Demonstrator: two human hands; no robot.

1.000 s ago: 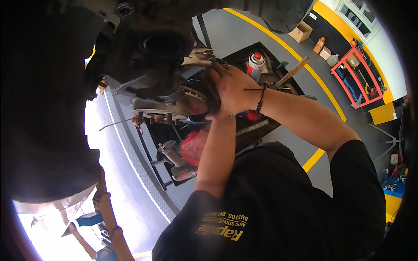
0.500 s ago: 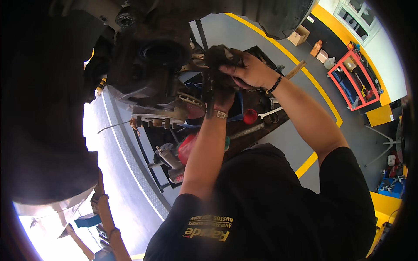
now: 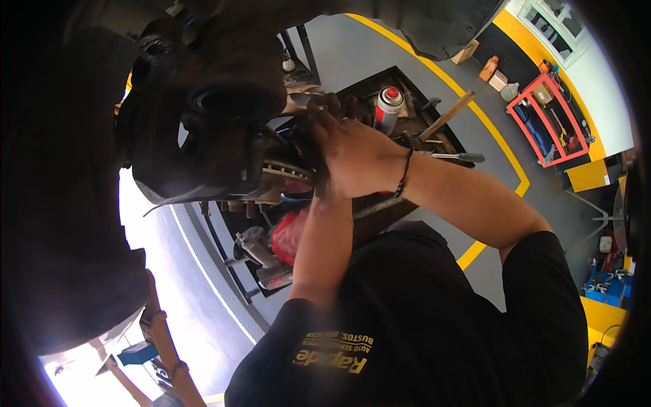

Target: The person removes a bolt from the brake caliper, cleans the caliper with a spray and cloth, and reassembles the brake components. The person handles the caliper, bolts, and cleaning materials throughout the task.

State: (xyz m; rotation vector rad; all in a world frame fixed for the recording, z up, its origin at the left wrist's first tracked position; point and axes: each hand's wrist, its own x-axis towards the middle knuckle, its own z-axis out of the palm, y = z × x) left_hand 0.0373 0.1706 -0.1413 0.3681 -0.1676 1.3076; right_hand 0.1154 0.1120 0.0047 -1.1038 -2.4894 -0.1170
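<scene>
A dark, greasy brake caliper (image 3: pixel 302 146) is at the edge of the slotted brake disc (image 3: pixel 287 170), under the raised car. My right hand (image 3: pixel 363 159) wraps round the caliper's near side, its fingers curled over the top. From below, my left hand (image 3: pixel 330 195) reaches up to the same part. My right hand and the caliper hide most of it, so its fingers do not show clearly. The dark steering knuckle (image 3: pixel 203 146) fills the space left of the caliper, with the wheel studs (image 3: pixel 241 208) below it.
A black tool tray (image 3: pixel 352 87) beyond my hands bears a spray can (image 3: pixel 388 110), a wooden-handled hammer (image 3: pixel 447 115) and a ratchet (image 3: pixel 458 157). An impact wrench (image 3: pixel 261 254) and a red cloth (image 3: pixel 286 234) lie near my left forearm. A red cart (image 3: pixel 553 122) stands far right.
Both hands have moved left and lower with the caliper, closer to the disc. My right hand has turned over it, covering my left hand. The spray can has come into sight.
</scene>
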